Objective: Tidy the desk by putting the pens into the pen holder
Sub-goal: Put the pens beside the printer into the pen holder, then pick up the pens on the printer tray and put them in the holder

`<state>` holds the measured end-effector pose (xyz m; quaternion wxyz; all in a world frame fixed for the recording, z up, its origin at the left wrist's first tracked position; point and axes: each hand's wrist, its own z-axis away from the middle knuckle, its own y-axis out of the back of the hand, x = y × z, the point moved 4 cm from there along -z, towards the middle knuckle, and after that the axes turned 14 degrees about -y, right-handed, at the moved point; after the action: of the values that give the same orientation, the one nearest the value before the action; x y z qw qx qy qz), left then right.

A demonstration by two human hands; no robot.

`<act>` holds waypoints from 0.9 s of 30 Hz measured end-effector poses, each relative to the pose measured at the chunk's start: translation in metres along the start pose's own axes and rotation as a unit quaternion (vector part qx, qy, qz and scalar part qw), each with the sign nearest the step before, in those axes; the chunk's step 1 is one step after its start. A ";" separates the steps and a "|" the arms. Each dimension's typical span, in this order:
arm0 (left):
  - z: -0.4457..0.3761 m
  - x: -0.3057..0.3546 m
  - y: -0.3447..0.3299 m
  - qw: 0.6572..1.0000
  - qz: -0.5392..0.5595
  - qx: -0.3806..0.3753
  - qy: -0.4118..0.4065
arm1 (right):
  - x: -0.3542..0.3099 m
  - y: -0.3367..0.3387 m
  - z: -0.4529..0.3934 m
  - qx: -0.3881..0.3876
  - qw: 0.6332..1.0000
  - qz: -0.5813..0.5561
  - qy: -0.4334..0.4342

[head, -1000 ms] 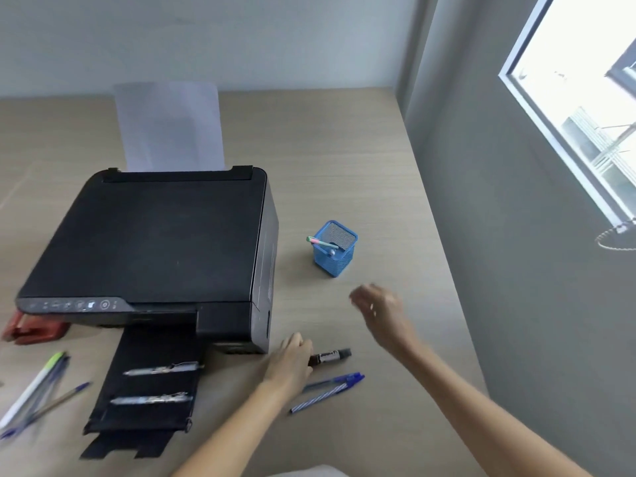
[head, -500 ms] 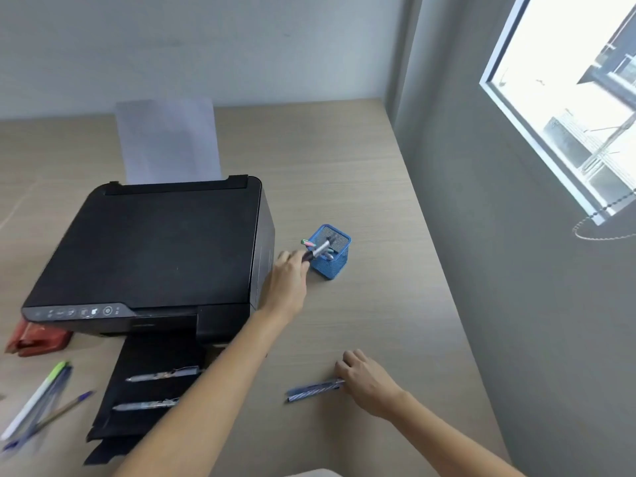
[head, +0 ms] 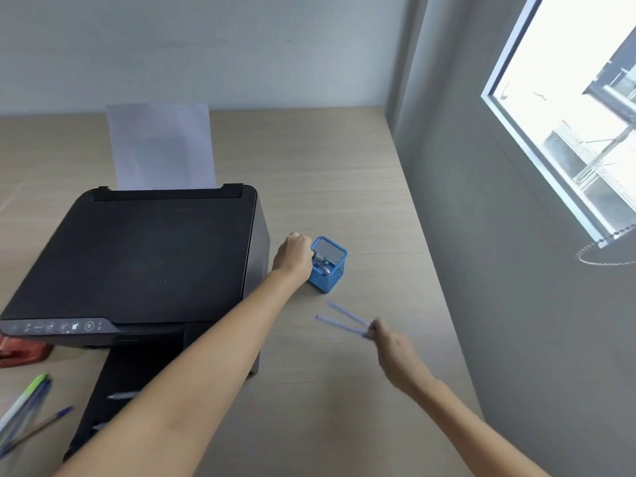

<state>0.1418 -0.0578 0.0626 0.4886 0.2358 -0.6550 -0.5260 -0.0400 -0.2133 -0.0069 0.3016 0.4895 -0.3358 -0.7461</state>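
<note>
- Pale wood bench (head: 327,173) runs back to a grey wall, with a bright window (head: 571,108) high at 2 o'clock.
- A black printer (head: 144,256) sits on the bench at 9 o'clock, a white sheet of paper (head: 161,146) standing up from its back edge.
- Its black output tray (head: 137,366) reaches toward the viewer; two pens lying on it are mostly hidden by the left forearm.
- A blue mesh pen holder (head: 332,266) stands upright just right of the printer, near the middle of the bench.
- The left hand (head: 294,253) is at the holder's left rim, fingers closed around a grey marker (head: 319,259) whose far end is tipped down inside the holder.
- Other pen ends show inside the holder beneath the marker.
- The right hand (head: 395,349) is at 5 o'clock from the holder, raised off the bench, pinching two blue pens (head: 340,320) at one end; the pens fan out toward 10 o'clock and are blurred.
- Loose pens (head: 25,407), one with a green cap, lie at 8 o'clock by the bench's near left edge.
- A red object (head: 20,351) pokes out from under the printer's left front corner; I cannot tell what it is.
</note>
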 end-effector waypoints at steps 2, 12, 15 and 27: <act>0.000 -0.001 -0.005 1.000 0.008 -0.009 -0.009 | -0.014 0.028 -0.020 0.076 0.996 -0.047 -0.020; 0.108 0.014 0.005 0.988 0.119 0.053 -0.084 | -0.085 0.046 -0.120 0.089 0.990 0.105 -0.011; 0.170 0.001 -0.001 0.983 0.153 0.033 -0.094 | -0.098 0.044 -0.126 0.096 0.979 0.180 0.017; 0.346 -0.189 0.013 0.981 0.067 0.081 0.161 | -0.173 -0.057 0.072 -0.039 0.947 0.086 0.308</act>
<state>-0.0855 0.2611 0.0114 0.6010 0.3124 -0.6224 -0.3922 -0.0556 -0.0304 0.0602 0.4721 0.6524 -0.2379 -0.5430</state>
